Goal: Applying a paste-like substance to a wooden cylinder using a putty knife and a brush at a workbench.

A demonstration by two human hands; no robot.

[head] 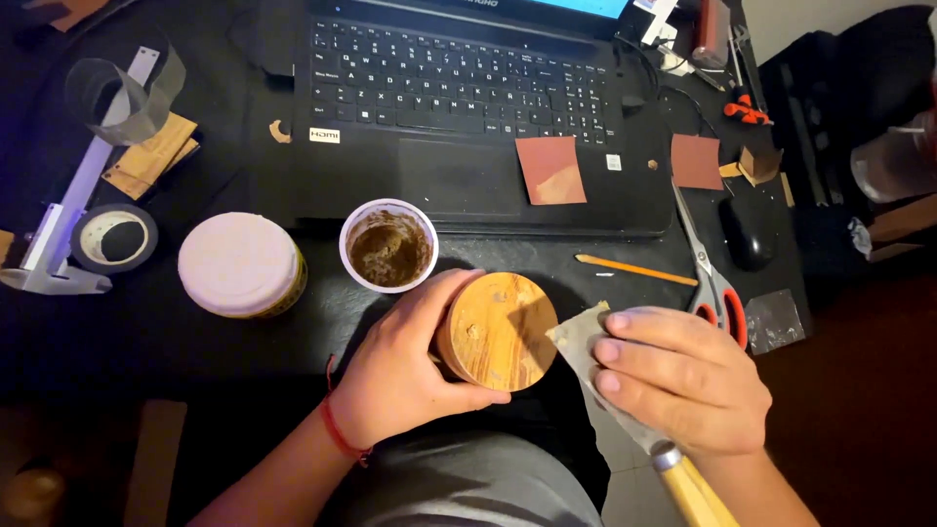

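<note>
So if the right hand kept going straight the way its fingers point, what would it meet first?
The right hand points left, pressing a sandpaper piece. Straight on, it would probably meet the round wooden piece held by the left hand; the paper's edge looks nearly against it already, though depth is unclear.

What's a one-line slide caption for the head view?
Left hand grips a round wooden piece; right hand presses sandpaper to its edge, before a laptop.

Round wooden piece (pixel 498 332), flat grained face up, beside a grey sandpaper sheet (pixel 578 337), at desk edge.
</note>
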